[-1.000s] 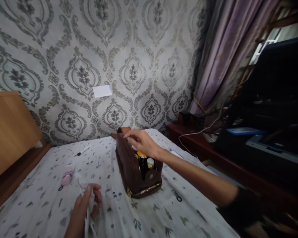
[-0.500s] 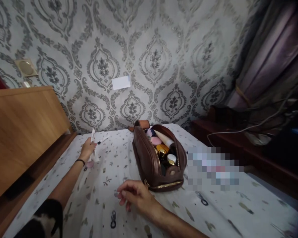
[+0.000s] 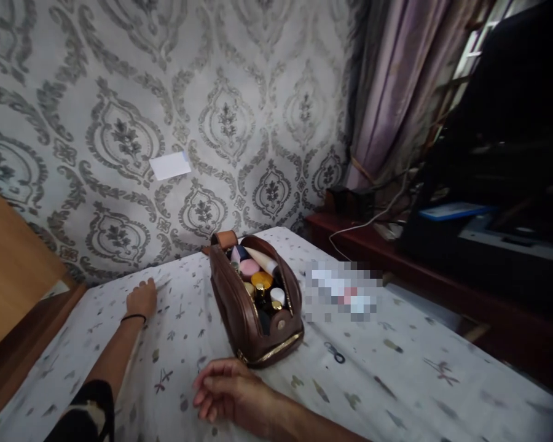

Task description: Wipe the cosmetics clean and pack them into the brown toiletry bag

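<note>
A brown leather toiletry bag stands unzipped on the patterned sheet. Inside it lie a pink sponge, a cream-coloured tube, an orange round item, a white cap and several gold-capped bottles. To the left of the bag, my left hand rests low over the sheet with its fingers curled; whatever it holds is hidden behind the hand. My right hand hovers in front of the bag, loosely curled, fingers slightly apart, with nothing visible in it.
A wooden cabinet borders the bed on the left. Patterned wallpaper rises behind, bearing a white card. Right of the bag is a pixelated patch. Further right, a dark red ledge carries a white cable, beside a purple curtain.
The view has swung right. My left hand, which gripped a slim white item, now appears as a closed fist, and that item no longer shows. The right hand stays near the bag's front.
</note>
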`<state>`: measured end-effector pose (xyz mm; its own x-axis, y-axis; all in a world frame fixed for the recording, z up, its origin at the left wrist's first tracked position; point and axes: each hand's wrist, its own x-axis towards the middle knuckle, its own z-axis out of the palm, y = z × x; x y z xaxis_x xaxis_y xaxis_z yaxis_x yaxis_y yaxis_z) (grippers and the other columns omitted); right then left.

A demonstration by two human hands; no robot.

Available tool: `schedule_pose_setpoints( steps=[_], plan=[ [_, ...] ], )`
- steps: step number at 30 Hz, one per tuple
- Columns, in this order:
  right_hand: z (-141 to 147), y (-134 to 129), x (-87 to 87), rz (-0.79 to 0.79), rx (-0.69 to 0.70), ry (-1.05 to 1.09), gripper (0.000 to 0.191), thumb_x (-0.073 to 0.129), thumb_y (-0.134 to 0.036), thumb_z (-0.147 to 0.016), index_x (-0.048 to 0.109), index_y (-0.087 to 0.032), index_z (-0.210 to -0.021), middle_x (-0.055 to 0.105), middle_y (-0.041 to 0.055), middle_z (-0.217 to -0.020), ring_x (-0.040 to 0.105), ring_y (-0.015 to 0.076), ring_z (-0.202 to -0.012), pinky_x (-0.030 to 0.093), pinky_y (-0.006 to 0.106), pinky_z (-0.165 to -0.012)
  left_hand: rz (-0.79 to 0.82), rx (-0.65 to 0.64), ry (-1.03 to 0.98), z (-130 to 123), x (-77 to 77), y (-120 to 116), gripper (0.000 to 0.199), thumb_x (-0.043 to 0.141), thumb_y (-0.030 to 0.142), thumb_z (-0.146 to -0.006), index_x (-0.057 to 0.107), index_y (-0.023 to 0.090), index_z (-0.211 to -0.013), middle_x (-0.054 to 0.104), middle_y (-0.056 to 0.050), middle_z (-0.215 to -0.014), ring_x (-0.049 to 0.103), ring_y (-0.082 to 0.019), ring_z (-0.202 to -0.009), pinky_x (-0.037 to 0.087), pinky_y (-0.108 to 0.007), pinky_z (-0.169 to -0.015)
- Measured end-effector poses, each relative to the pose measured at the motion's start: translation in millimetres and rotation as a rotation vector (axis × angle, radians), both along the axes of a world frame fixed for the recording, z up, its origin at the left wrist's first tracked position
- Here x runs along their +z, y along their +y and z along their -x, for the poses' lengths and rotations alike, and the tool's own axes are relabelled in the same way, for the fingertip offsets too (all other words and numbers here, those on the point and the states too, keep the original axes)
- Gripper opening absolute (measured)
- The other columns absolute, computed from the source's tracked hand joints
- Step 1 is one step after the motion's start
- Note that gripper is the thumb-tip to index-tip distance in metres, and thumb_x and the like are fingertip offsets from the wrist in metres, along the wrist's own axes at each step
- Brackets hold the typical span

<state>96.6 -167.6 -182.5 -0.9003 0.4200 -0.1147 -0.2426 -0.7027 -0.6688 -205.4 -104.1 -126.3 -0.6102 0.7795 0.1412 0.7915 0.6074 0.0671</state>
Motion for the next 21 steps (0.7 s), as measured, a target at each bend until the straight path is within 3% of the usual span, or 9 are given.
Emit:
schedule_pose_setpoints(
  steps=[3, 8, 12, 16, 21],
  plan=[
    [3, -1, -5.7, -0.019, 0.0, 0.029, 0.041, 0.087, -0.038, -0.06, 0.07, -0.009, -0.083, 0.07, 0.0047, -0.07, 0.065, 0.012, -0.056, 0.044, 0.022, -0.053, -0.004, -0.04, -0.032, -14, 6.0, -11, 0.033, 0.04, 0.016, -0.094, 0.053, 0.008, -0.124, 0.068, -0.023, -0.11, 0.069, -0.035, -0.099, 0.052, -0.047, -0.081],
    [10, -4, -16.7, -0.079, -0.074, 0.057, 0.068, 0.089, -0.055, -0.056, 0.067, -0.015, -0.106, 0.07, 0.0019, -0.077, 0.068, 0.0146, -0.063, 0.047, 0.025, -0.058, -0.085, -0.18, -0.148, -72, -9.6, -66, 0.04, 0.03, 0.033, -0.098, 0.037, 0.016, -0.132, 0.072, -0.003, -0.079, 0.072, -0.022, -0.077, 0.054, -0.031, -0.071],
    [14, -13, -16.1, -0.173, -0.173, 0.009, 0.088, 0.08, -0.074, -0.053, 0.064, -0.017, -0.118, 0.068, 0.0026, -0.084, 0.067, 0.016, -0.067, 0.05, 0.03, -0.063, -0.406, -0.401, -0.219, -134, -31.6, -122, 0.041, 0.03, 0.047, -0.097, 0.043, 0.021, -0.125, 0.072, -0.006, -0.092, 0.071, -0.024, -0.083, 0.056, -0.035, -0.073],
    [16, -24, -11.4, -0.221, -0.231, -0.051, 0.08, 0.069, -0.083, -0.057, 0.068, -0.016, -0.099, 0.066, 0.0021, -0.074, 0.063, 0.0164, -0.063, 0.049, 0.031, -0.061, -0.452, -0.552, -0.082, -172, -37.5, -152, 0.036, 0.03, 0.036, -0.098, 0.048, 0.021, -0.126, 0.069, -0.011, -0.113, 0.07, -0.025, -0.1, 0.057, -0.036, -0.078],
    [17, -29, -11.1, -0.292, -0.318, -0.144, 0.057, 0.061, -0.075, -0.073, 0.064, -0.02, -0.085, 0.057, -0.0017, -0.064, 0.052, 0.0134, -0.054, 0.043, 0.027, -0.053, -0.445, -0.659, 0.092, -183, -37.2, -163, 0.04, 0.034, 0.029, -0.095, 0.052, 0.025, -0.131, 0.069, -0.009, -0.105, 0.071, -0.024, -0.091, 0.057, -0.034, -0.067]
  ],
)
